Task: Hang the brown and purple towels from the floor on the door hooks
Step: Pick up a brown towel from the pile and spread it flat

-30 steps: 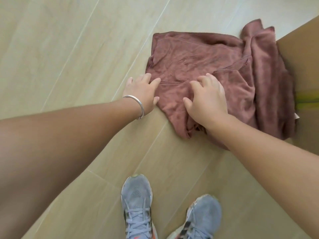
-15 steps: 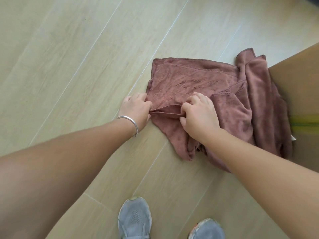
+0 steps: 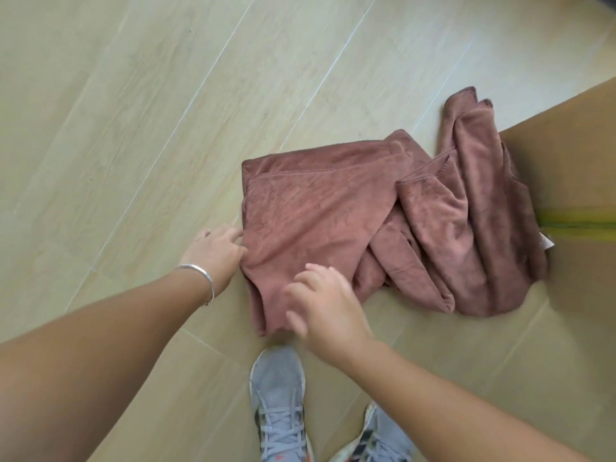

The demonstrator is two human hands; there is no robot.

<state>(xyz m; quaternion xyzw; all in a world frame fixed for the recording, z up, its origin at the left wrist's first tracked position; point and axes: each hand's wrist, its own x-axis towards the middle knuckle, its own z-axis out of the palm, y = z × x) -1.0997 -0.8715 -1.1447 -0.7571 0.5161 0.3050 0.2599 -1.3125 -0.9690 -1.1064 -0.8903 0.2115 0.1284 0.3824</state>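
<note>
on the floor (image 3: 133,128) lies my brown towel (image 3: 316,211); left hand (image 3: 216,255) touches its edge, fingers loose; right hand (image 3: 326,311) hovers over it, open.

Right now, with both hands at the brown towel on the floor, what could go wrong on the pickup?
1. Neither hand plainly grips yet: the left hand only touches the brown towel at its edge, and the right hand is blurred above the near corner. A lift now may slip.
2. The towel is bunched in loose folds against the cardboard box; grabbing one layer could let the rest drag.
3. The shoes stand close to the near corner, so they could step on it.
</note>
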